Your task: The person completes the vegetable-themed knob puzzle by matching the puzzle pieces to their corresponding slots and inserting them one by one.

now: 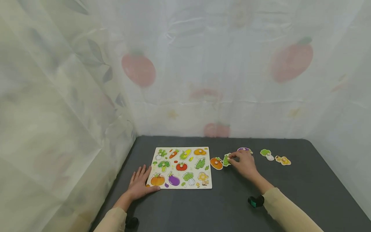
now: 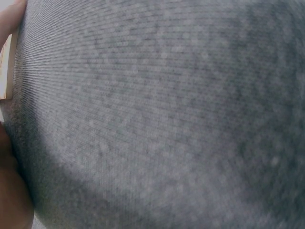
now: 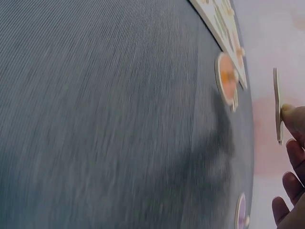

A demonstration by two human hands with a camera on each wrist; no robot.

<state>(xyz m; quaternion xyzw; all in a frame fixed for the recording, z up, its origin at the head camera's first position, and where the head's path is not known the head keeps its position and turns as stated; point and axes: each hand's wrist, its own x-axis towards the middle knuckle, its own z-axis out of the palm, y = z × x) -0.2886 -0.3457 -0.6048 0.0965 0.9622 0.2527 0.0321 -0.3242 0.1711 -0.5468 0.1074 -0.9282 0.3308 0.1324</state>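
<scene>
A vegetable puzzle board (image 1: 169, 170) lies flat on the table, with several vegetable pictures on it. My left hand (image 1: 140, 184) rests at its lower left corner, fingers spread along the left edge and thumb along the front edge. To the right of the board, my right hand (image 1: 244, 163) pinches a green pea pod puzzle piece (image 1: 225, 160). In the right wrist view this piece (image 3: 278, 107) shows edge-on, raised off the table. An orange pumpkin piece (image 1: 216, 163) lies right beside the board. Behind the right hand, a purple eggplant piece (image 1: 243, 149) is partly hidden.
Farther right lie a bok choy piece (image 1: 267, 154) and a yellow mushroom piece (image 1: 283, 160). The dark grey table (image 1: 232, 209) has printed curtains (image 1: 217, 80) along its back and sides.
</scene>
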